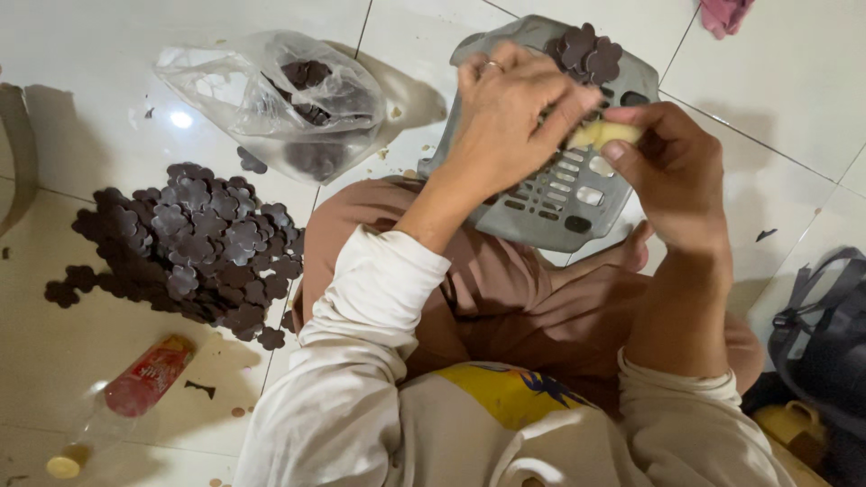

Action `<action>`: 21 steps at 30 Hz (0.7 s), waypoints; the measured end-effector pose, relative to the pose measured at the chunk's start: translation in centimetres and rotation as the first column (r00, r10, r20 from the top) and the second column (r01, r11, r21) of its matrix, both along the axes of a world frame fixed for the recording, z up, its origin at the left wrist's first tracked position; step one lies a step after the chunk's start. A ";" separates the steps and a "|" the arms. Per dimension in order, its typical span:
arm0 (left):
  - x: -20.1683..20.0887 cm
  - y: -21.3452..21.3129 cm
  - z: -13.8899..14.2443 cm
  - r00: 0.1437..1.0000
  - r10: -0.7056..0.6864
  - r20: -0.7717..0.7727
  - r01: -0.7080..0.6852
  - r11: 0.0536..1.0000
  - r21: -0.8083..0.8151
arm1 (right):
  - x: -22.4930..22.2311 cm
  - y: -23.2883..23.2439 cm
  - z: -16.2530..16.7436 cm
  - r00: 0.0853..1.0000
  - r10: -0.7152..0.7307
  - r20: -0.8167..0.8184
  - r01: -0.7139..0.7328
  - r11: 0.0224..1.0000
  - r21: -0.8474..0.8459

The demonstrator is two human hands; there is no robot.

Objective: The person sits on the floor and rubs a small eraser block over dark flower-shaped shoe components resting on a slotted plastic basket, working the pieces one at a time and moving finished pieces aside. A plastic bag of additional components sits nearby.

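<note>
Both hands worked a pale yellow piece (603, 134) over the grey slotted plastic tray (550, 203).
Right hand (672, 176) pinched it closed; left hand (514, 108) curled onto it at 9 o'clock; seemingly soft, light, best gripped at its ends.

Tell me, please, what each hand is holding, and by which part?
The right hand pinches a small yellowish piece by its end; the left hand rests on the grey slotted tray, its grip unclear.

Bright overhead light (glare on tiles (180, 118)), soft shadows, sharp.
</note>
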State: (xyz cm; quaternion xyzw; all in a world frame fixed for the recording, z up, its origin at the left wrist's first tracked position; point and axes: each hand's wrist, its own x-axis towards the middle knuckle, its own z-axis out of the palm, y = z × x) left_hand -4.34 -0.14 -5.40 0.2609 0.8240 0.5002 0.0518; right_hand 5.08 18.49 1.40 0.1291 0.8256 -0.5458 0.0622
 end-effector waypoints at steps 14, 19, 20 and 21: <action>-0.1 -0.2 -0.1 0.975 -0.214 0.055 0.173 0.895 0.411 | -0.6 0.7 -1.8 0.992 -0.054 -0.115 -0.002 0.897 -0.441; 0.0 -0.1 0.4 0.968 -0.205 0.144 0.125 0.893 0.432 | -0.6 0.9 -2.8 0.992 -0.117 -0.053 0.081 0.891 -0.447; 0.0 -0.1 0.5 0.970 -0.171 0.171 0.086 0.904 0.419 | -0.5 0.8 -3.1 0.989 -0.131 -0.074 0.084 0.888 -0.452; 0.1 0.0 0.7 0.971 -0.137 0.197 0.047 0.913 0.405 | -0.5 0.7 -3.5 0.980 -0.160 -0.121 0.100 0.912 -0.398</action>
